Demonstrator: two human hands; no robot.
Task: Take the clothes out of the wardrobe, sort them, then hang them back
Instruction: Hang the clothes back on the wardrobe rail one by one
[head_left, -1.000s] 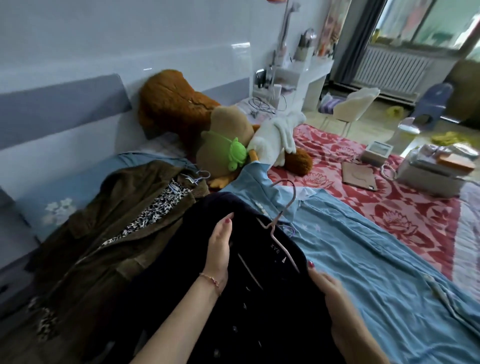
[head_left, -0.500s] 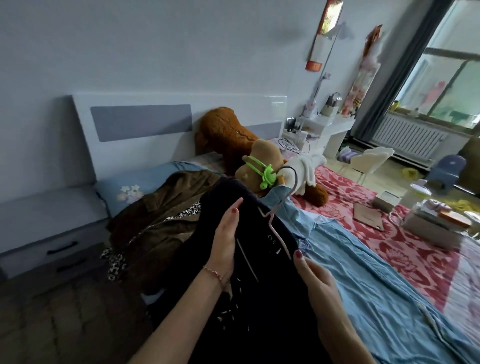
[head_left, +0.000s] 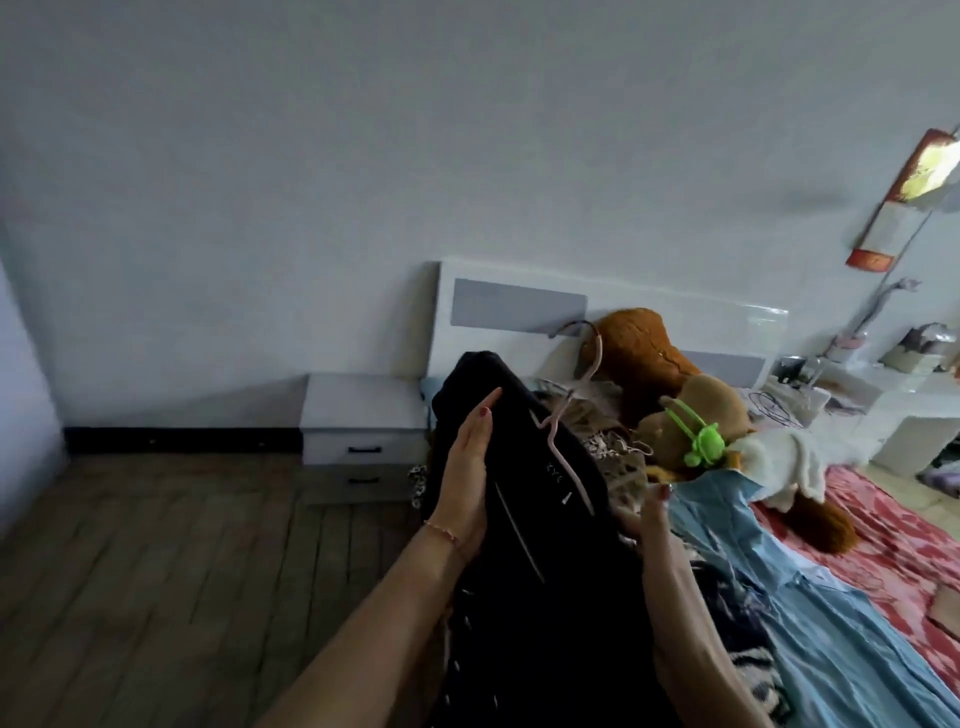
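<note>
Hanging between both hands, dark garment (head_left: 530, 519) on pink hanger (head_left: 724, 457), left hand (head_left: 467, 467) flat against it, right hand (head_left: 655, 525) beneath

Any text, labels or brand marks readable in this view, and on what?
"XYC", or close to it: small pale letters inside the neck of the black garment, beside the pink hanger; blurred, so uncertain.
Wall scroll: its markings are too blurred to read.
Nothing else legible.

Dim, bluish daylight from the right; soft blur overall, wide-angle bending at edges.
</note>
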